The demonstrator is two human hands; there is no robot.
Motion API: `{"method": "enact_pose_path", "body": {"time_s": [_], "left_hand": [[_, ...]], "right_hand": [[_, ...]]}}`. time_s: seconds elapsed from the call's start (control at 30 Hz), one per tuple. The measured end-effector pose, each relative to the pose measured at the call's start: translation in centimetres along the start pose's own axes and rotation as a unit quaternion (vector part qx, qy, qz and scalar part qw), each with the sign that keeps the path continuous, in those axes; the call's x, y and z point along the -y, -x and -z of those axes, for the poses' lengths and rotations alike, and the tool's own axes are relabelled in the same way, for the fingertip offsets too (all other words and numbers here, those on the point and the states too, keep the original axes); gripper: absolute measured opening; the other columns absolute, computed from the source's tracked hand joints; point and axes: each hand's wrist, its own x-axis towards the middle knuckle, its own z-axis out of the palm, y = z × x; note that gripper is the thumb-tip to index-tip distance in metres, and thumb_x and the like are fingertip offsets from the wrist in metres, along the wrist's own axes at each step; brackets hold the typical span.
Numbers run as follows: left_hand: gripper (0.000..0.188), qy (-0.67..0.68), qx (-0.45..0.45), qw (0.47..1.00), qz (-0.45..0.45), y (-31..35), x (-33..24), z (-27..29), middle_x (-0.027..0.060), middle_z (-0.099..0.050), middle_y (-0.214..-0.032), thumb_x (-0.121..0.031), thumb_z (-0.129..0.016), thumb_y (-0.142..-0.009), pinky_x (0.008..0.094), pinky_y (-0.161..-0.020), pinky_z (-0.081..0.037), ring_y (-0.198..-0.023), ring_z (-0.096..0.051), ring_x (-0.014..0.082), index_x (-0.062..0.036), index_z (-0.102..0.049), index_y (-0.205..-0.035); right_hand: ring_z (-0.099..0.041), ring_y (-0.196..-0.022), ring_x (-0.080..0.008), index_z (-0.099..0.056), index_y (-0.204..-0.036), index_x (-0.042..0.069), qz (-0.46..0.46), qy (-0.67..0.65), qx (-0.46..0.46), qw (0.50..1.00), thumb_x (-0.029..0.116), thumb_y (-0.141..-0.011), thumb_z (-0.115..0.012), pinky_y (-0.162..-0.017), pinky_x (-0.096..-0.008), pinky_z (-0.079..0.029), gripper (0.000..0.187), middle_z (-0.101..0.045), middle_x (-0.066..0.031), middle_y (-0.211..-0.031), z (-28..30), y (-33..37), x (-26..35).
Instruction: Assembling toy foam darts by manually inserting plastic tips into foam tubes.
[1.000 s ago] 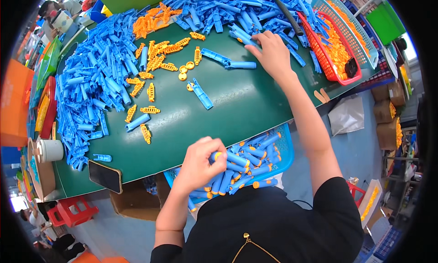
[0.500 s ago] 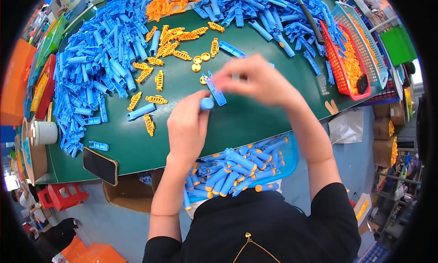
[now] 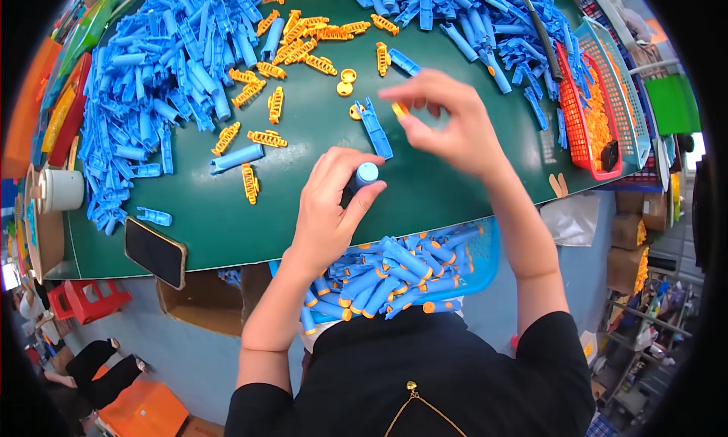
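My left hand (image 3: 327,203) is closed round a blue plastic tube (image 3: 367,172), whose round end faces up between thumb and forefinger. To its right, my right hand (image 3: 453,126) pinches a small round orange cap (image 3: 400,109) between thumb and forefinger, apart from the tube. A blue half-shell (image 3: 375,130) lies on the green table just beyond the left hand. Beside its far end is a loose orange cap (image 3: 355,112), and two more caps (image 3: 346,82) lie farther off. Several orange ladder-like strips (image 3: 303,44) are scattered to the left.
Blue parts are heaped at the far left (image 3: 174,65) and far right (image 3: 470,20). A red basket (image 3: 580,118) of orange parts stands on the right. Below the table edge, a blue basin (image 3: 485,262) holds capped tubes. A phone (image 3: 155,251) rests at the left edge.
My right hand has drawn back from over the half-shell and now shows an orange cap in its fingers. One fewer cap lies in the far group. The tube's end has turned upward.
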Motion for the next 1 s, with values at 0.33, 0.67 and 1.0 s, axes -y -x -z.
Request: {"method": "enact_pose_path", "body": {"time_s": [0.33, 0.67, 1.0], "left_hand": [[0.028, -0.040, -0.071, 0.994, -0.072, 1.2, 0.6, -1.1, 0.0100, -0.061, -0.086, 0.001, -0.075, -0.065, 0.0357, -0.065, -0.048, -0.077, -0.060, 0.0277, -0.0027, -0.063, -0.090], [0.028, -0.055, -0.091, 0.990, -0.088, 1.6, 1.0, -1.3, 0.0100, -0.061, -0.082, 0.000, -0.078, -0.064, 0.0323, -0.063, -0.048, -0.075, -0.060, 0.0240, -0.0008, -0.061, -0.086], [0.032, -0.066, -0.115, 0.986, -0.100, 1.7, 0.8, -1.7, 0.0100, -0.061, -0.080, 0.002, -0.083, -0.062, 0.0303, -0.058, -0.049, -0.071, -0.061, 0.0209, -0.0006, -0.058, -0.082]], "right_hand": [[-0.067, -0.087, -0.0214, -0.068, -0.094, 0.001, 0.009, -0.185, -0.055, 0.981, -0.003, -0.066, -0.080, -0.075, -0.0300, -0.051, 0.031, -0.072, -0.0129, -0.095, -3.0, 5.3, 3.9], [-0.064, -0.081, -0.0208, -0.070, -0.092, 0.003, -0.014, -0.081, -0.071, 0.994, 0.003, -0.066, -0.083, -0.072, -0.0294, -0.051, 0.030, -0.070, -0.0097, -0.091, -3.3, 5.5, 5.4], [-0.059, -0.072, -0.0153, -0.066, -0.081, 0.003, -0.036, -0.074, -0.077, 0.994, 0.012, -0.060, -0.089, -0.059, -0.0243, -0.043, 0.032, -0.065, -0.0066, -0.081, -3.6, 5.0, 5.3]]}}
